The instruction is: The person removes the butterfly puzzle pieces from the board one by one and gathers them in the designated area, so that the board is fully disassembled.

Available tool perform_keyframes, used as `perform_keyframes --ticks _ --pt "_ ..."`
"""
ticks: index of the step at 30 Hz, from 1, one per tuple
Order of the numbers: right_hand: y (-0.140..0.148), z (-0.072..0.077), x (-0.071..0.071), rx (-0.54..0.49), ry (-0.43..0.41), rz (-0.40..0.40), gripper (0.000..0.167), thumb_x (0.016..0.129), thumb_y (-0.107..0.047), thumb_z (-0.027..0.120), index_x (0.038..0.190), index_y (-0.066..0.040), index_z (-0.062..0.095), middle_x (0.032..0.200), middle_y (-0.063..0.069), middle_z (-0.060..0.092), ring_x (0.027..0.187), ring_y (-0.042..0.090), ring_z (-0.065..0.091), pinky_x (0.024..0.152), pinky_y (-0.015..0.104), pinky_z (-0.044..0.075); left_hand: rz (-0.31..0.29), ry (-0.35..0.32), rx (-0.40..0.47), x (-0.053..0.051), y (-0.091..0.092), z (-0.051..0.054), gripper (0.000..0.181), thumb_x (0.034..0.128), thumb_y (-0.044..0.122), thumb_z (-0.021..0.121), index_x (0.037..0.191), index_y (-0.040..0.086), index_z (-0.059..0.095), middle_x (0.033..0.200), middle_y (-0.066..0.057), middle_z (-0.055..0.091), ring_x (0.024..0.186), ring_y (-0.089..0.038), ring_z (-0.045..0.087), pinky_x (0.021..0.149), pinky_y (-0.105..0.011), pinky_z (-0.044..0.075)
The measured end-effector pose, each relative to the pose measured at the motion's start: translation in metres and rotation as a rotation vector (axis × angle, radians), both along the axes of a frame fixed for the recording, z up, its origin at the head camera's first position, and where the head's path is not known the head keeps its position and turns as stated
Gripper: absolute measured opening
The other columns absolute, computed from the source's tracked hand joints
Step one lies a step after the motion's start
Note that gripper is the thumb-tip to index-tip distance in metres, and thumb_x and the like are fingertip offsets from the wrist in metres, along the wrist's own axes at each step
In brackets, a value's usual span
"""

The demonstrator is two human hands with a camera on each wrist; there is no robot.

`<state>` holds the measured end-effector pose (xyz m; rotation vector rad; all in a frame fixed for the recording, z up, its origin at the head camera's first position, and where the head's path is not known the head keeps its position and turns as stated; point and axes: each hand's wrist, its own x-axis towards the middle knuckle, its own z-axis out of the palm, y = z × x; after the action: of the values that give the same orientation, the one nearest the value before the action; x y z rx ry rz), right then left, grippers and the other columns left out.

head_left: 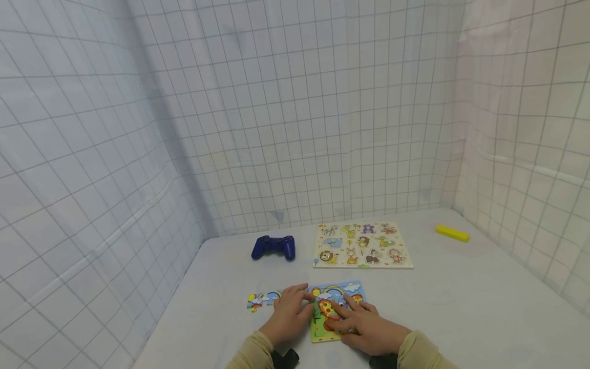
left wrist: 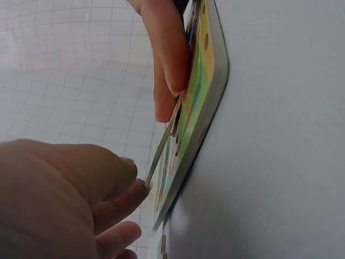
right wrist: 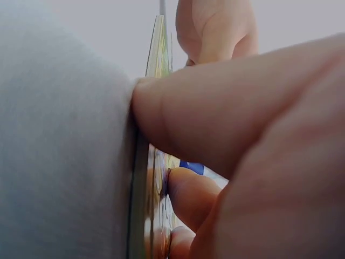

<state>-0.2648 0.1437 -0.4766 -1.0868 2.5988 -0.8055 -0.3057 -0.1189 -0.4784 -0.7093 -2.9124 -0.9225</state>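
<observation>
A small colourful picture puzzle board [head_left: 322,336] lies flat on the white table between my hands. My left hand [head_left: 289,313] is at its left side, thumb and index finger at the raised edge of a thin puzzle piece [left wrist: 159,154]. That piece leans at a slant over the board in the left wrist view. My right hand [head_left: 366,328] rests across the board's right part with fingers spread. Its fingertips touch the picture, and in the right wrist view its thumb [right wrist: 178,110] lies against the board's edge. The hands hide part of the picture.
Loose puzzle pieces [head_left: 255,301] lie left of my left hand. Farther back are a dark blue game controller [head_left: 274,246] and a larger animal puzzle board [head_left: 341,250]. A yellow bar [head_left: 452,233] lies at the far right. Gridded white curtains [head_left: 295,128] enclose the table.
</observation>
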Motion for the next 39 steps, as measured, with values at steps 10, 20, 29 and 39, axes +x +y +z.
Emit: perform_keyframes --ticks 10,20,29,39 --pt "0.000 0.000 0.000 0.009 -0.005 0.006 0.045 0.106 -0.038 0.054 0.151 -0.039 0.050 0.169 0.010 0.027 0.155 0.052 0.009 0.111 0.078 0.016 -0.028 0.063 0.047 -0.002 -0.003 -0.002 0.037 0.0882 0.038 0.082 0.117 0.020 0.066 0.142 -0.002 0.061 0.139 -0.033 0.045 0.101 -0.072 0.029" --pt "0.003 0.001 0.000 0.003 -0.015 0.006 0.045 0.106 -0.038 0.056 0.150 -0.039 0.052 0.168 0.011 0.028 0.155 0.051 0.009 0.111 0.079 0.015 0.029 0.125 0.021 -0.001 -0.019 0.003 0.034 0.0886 0.042 0.081 0.114 0.024 0.066 0.142 -0.001 0.060 0.139 -0.032 0.044 0.100 -0.067 0.031" --pt "0.000 -0.004 0.000 -0.032 -0.012 0.007 0.043 0.105 -0.037 0.056 0.148 -0.037 0.055 0.167 0.012 0.030 0.155 0.051 0.009 0.110 0.080 0.014 0.210 0.179 0.081 0.008 -0.115 0.005 0.030 0.0810 0.037 0.089 0.102 0.030 0.069 0.142 -0.003 0.061 0.139 -0.035 0.044 0.107 -0.068 0.033" --pt "-0.001 -0.003 0.000 -0.016 -0.016 -0.014 0.042 0.105 -0.037 0.056 0.147 -0.040 0.055 0.167 0.011 0.031 0.155 0.050 0.009 0.112 0.078 0.014 0.181 0.058 -0.061 0.019 -0.165 0.004 0.030 0.0753 0.041 0.091 0.095 0.031 0.070 0.142 -0.013 0.059 0.136 -0.045 0.044 0.107 -0.071 0.034"
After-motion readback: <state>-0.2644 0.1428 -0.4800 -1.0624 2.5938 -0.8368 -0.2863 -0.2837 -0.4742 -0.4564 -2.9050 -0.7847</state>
